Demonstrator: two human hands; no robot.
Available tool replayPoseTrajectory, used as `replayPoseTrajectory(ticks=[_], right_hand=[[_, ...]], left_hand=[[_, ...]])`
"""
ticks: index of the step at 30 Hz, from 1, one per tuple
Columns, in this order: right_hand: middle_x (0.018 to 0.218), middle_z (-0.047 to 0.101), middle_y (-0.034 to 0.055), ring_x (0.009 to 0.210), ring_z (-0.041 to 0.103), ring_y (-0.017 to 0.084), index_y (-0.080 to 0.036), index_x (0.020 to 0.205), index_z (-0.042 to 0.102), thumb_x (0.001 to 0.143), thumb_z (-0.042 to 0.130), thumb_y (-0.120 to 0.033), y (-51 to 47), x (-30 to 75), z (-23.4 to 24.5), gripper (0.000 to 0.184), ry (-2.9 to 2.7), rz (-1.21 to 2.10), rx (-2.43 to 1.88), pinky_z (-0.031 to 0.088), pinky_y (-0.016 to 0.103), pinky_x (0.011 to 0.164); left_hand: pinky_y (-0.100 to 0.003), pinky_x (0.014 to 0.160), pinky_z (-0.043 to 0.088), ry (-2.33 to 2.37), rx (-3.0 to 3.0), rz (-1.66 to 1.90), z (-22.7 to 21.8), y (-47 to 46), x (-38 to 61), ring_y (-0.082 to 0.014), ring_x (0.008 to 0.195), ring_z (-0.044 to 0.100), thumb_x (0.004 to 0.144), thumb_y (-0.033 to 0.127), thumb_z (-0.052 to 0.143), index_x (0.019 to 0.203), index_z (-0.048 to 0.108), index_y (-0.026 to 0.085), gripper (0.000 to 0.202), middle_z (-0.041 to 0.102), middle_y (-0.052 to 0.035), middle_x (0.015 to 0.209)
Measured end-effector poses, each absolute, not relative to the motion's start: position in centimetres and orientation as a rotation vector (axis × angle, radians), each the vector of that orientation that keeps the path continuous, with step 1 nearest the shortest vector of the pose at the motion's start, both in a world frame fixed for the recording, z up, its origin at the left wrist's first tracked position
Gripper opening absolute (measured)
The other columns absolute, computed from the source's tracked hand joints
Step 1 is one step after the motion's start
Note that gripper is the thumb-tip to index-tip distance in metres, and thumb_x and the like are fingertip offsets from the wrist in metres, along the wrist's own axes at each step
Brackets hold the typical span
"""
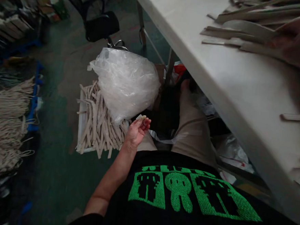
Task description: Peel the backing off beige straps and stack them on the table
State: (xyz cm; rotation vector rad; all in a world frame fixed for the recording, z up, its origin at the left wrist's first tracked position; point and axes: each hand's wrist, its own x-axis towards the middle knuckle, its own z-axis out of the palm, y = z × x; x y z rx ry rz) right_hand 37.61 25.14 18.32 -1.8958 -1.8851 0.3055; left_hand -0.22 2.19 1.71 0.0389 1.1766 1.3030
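My left hand [138,129] is above my lap, with thumb and fingers pinched on a small whitish piece [139,117] too small to name. A clear plastic strip [163,139] lies across my legs close to this hand; I cannot tell whether the two connect. On the white table at upper right, my right hand [296,42] is dim and blurred, its fingers closed over flat beige fabric strips [250,30]. More beige strips [252,10] are heaped just beyond it.
Beside my left hand, a large clear plastic bag [131,80] rests over a white tray [80,131] of beige strips. The white table [207,65] runs along my right. A black chair [102,25] stands ahead. Bundled cords [9,106] lie on the left by a blue pallet [35,94].
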Motion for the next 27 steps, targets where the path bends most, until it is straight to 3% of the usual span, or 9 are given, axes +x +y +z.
replayPoseTrajectory(ticks=[1,3,5,7,10,14,17,20,27], right_hand=[[0.122,0.059,0.0173,0.104,0.057,0.042,-0.003,0.028,0.044,0.079,0.037,-0.043,24.4,36.2,18.8,0.065,-1.966,0.234,-1.861,0.031,0.055,0.064],[0.085,0.072,0.0032,0.098,0.061,0.033,-0.007,0.054,0.068,0.079,0.048,-0.04,22.7,33.0,19.8,0.046,-2.023,0.362,-1.72,0.034,0.047,0.059],[0.067,0.071,0.0006,0.08,0.067,0.021,-0.012,0.073,0.074,0.08,0.057,-0.031,20.9,29.4,20.1,0.026,-1.933,0.83,-1.567,0.032,0.037,0.051],[0.055,0.065,-0.0012,0.057,0.061,0.007,-0.009,0.076,0.074,0.085,0.058,-0.022,18.9,25.9,19.0,0.022,-1.823,1.325,-1.485,0.028,0.029,0.046],[0.057,0.062,-0.0025,0.043,0.048,0.0,-0.007,0.084,0.075,0.09,0.061,-0.019,15.5,20.9,14.7,0.019,-1.622,2.029,-1.289,0.027,0.017,0.043],[0.079,0.07,0.0048,0.042,0.035,0.002,-0.013,0.089,0.076,0.075,0.08,-0.047,10.8,15.7,7.2,0.037,-1.323,2.483,-1.106,0.025,0.016,0.036],[0.06,0.059,-0.0011,0.042,0.028,0.004,-0.013,0.078,0.071,0.065,0.084,-0.06,8.6,13.6,3.8,0.05,-1.247,2.522,-1.096,0.027,0.019,0.039],[0.046,0.039,-0.008,0.043,0.029,0.006,-0.015,0.071,0.066,0.06,0.086,-0.058,7.8,12.7,3.0,0.049,-1.381,2.413,-1.095,0.027,0.02,0.04],[0.05,0.04,-0.0067,0.045,0.033,0.008,-0.019,0.065,0.056,0.058,0.084,-0.053,8.9,13.4,5.0,0.045,-1.459,2.015,-1.188,0.028,0.023,0.042]], left_hand=[[-0.027,0.078,0.054,1.186,0.045,1.32,1.7,2.1,-0.2,-0.0168,0.086,0.073,0.078,0.026,0.074,0.084,0.072,0.018,0.01,0.075,-0.0041,0.082],[-0.027,0.076,0.054,1.188,0.057,1.355,1.8,1.9,-0.2,-0.0165,0.081,0.072,0.075,0.028,0.078,0.081,0.071,0.017,0.015,0.074,-0.0032,0.076],[-0.026,0.074,0.054,1.171,0.064,1.391,2.0,1.7,-0.3,-0.0149,0.077,0.071,0.071,0.03,0.081,0.078,0.069,0.017,0.019,0.072,-0.0009,0.072],[-0.025,0.072,0.053,1.156,0.067,1.428,2.1,1.5,-0.6,-0.0132,0.073,0.07,0.067,0.032,0.085,0.076,0.067,0.017,0.025,0.069,0.0017,0.069],[-0.025,0.07,0.053,1.167,0.103,1.415,2.3,0.7,-1.1,-0.013,0.07,0.069,0.064,0.034,0.087,0.075,0.065,0.018,0.029,0.067,0.0028,0.067],[-0.03,0.071,0.055,1.161,0.246,1.256,2.6,-1.0,-1.3,-0.015,0.066,0.068,0.065,0.037,0.087,0.079,0.069,0.017,0.03,0.07,-0.0015,0.071],[-0.033,0.071,0.055,1.187,0.355,1.181,2.9,-2.2,-1.3,-0.0165,0.064,0.067,0.067,0.038,0.085,0.083,0.072,0.017,0.029,0.073,-0.0051,0.074],[-0.033,0.07,0.054,1.235,0.455,1.141,2.7,-3.0,-1.4,-0.0182,0.064,0.068,0.072,0.037,0.082,0.082,0.073,0.017,0.024,0.072,-0.0057,0.07],[-0.035,0.065,0.055,1.168,0.628,1.002,5.3,-3.4,-2.2,-0.0235,0.064,0.069,0.071,0.043,0.082,0.071,0.071,0.019,0.026,0.069,-0.0077,0.062]])
